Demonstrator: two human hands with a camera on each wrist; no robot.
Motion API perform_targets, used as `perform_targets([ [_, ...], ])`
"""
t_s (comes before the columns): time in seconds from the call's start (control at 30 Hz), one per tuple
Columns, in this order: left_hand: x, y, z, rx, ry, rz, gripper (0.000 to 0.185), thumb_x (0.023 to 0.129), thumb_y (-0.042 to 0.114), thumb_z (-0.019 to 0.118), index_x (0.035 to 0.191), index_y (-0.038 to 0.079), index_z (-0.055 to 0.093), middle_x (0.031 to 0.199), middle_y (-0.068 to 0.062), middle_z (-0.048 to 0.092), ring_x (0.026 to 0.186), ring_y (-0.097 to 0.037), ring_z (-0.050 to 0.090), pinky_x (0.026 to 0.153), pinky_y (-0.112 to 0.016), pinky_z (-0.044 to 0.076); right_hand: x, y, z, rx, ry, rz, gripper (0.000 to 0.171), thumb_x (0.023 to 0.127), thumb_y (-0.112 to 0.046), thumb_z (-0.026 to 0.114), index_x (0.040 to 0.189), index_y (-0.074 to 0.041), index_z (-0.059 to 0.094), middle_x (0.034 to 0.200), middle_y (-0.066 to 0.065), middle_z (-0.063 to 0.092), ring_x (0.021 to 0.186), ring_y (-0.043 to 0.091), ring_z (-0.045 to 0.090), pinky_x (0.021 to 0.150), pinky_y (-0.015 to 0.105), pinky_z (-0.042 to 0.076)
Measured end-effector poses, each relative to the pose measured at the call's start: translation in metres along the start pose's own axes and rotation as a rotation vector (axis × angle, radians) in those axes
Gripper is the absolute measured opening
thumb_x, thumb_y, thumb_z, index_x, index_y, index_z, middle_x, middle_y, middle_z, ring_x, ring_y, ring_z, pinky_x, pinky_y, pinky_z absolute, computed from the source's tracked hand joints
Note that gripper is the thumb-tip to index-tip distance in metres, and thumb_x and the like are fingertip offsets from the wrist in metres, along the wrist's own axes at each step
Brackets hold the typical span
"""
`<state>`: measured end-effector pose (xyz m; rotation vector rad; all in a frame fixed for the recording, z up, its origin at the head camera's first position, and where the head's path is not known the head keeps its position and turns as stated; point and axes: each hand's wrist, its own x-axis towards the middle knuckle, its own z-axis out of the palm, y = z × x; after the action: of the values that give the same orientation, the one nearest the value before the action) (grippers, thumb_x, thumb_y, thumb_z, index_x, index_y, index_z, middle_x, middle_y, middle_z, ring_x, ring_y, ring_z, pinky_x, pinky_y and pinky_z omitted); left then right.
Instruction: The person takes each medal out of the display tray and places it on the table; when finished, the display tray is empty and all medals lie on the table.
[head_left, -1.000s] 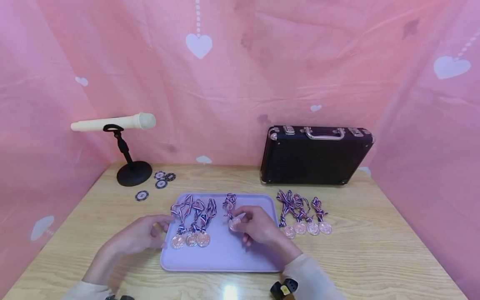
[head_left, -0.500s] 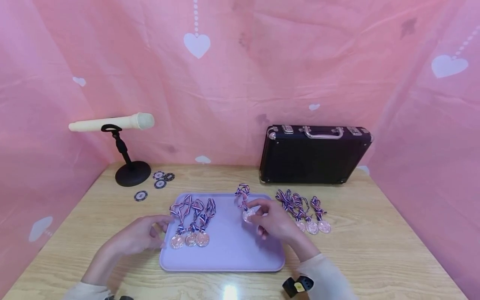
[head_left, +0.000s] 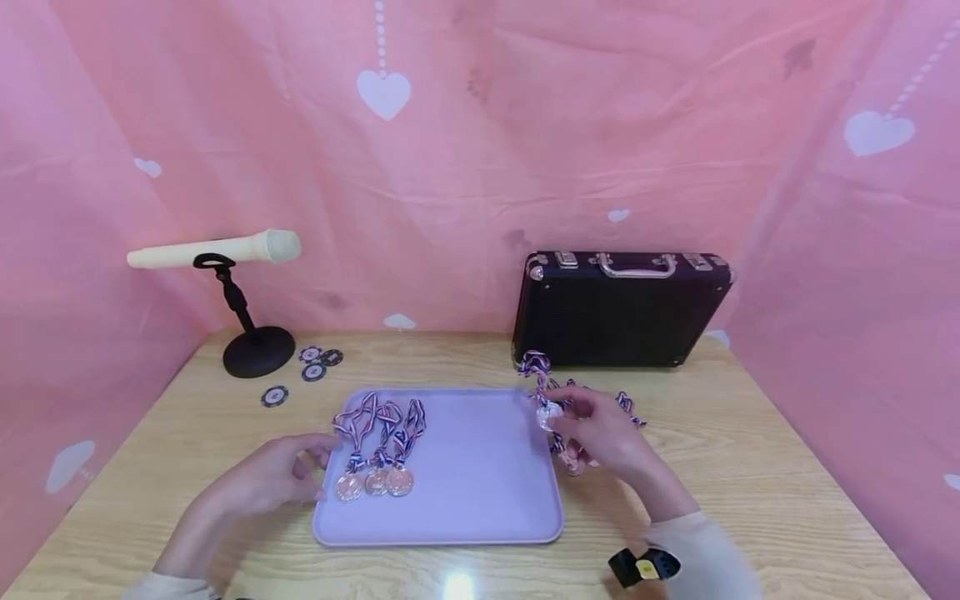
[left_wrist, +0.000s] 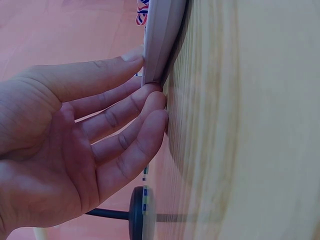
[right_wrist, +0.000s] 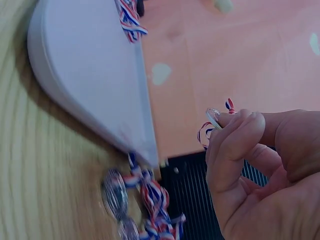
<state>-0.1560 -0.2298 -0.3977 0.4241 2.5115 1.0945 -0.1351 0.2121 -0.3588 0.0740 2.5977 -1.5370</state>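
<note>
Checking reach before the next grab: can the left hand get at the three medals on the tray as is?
Probably yes. The left hand is open, its fingertips against the purple tray edge, and the three medals lie just inside that edge, uncovered. The right hand is off to the other side.

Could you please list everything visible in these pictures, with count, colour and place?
Tray: one, lilac, table centre.
Medals on tray: three, bronze-toned with red-white-blue ribbons, tray's left part.
Held medal: one, silvery, same ribbon, lifted past tray's right edge.
Medals on table: partly hidden by the hand, count unclear, right of tray.
Case: one, black with metal trim, upright at the back.
Microphone: one, cream, on black stand, back left.
Chips: four, dark, by the stand.
Table: one, light wood.
Left hand: fingers straight against the tray's left edge.
Right hand: pinches the held medal.
</note>
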Motion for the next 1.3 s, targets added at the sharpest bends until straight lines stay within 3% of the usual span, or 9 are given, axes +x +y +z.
perform_targets([
  [0.3, 0.000, -0.001, 0.000, -0.003, -0.003, 0.022, 0.066, 0.085, 0.005, 0.084, 0.146, 0.004, 0.061, 0.113, -0.008, 0.065, 0.087, -0.020, 0.062, 0.069, -0.028, 0.054, -0.009, 0.016, -0.040, -0.013, 0.058, -0.015, 0.050, 0.099, -0.012, 0.071, 0.147, -0.003, 0.059, 0.084, 0.007, 0.057, 0.056, 0.014, 0.054, 0.048, 0.028, 0.049],
  [0.77, -0.001, -0.001, -0.001, 0.006, -0.015, 0.007, 0.065, 0.085, 0.007, 0.085, 0.146, 0.006, 0.062, 0.112, -0.009, 0.066, 0.088, -0.021, 0.062, 0.072, -0.029, 0.055, -0.030, 0.056, -0.093, -0.030, 0.110, 0.047, 0.054, 0.105, -0.015, 0.064, 0.155, 0.000, 0.048, 0.091, 0.005, 0.061, 0.060, 0.014, 0.055, 0.051, 0.028, 0.048],
  [1.03, -0.001, -0.003, -0.001, 0.004, -0.016, 0.042, 0.066, 0.085, 0.008, 0.085, 0.146, 0.002, 0.060, 0.112, -0.008, 0.066, 0.087, -0.020, 0.062, 0.070, -0.027, 0.054, -0.035, 0.074, -0.107, -0.031, 0.113, 0.097, 0.055, 0.106, -0.012, 0.060, 0.156, 0.004, 0.043, 0.079, 0.003, 0.055, 0.058, 0.012, 0.052, 0.050, 0.027, 0.046],
  [1.3, 0.000, 0.000, 0.000, 0.009, -0.011, 0.011, 0.063, 0.086, 0.005, 0.083, 0.145, 0.004, 0.061, 0.112, -0.008, 0.066, 0.087, -0.020, 0.061, 0.070, -0.027, 0.053, -0.037, 0.088, -0.112, -0.011, 0.105, 0.139, 0.057, 0.103, -0.009, 0.061, 0.155, 0.007, 0.042, 0.071, 0.001, 0.053, 0.054, 0.009, 0.048, 0.047, 0.024, 0.042],
])
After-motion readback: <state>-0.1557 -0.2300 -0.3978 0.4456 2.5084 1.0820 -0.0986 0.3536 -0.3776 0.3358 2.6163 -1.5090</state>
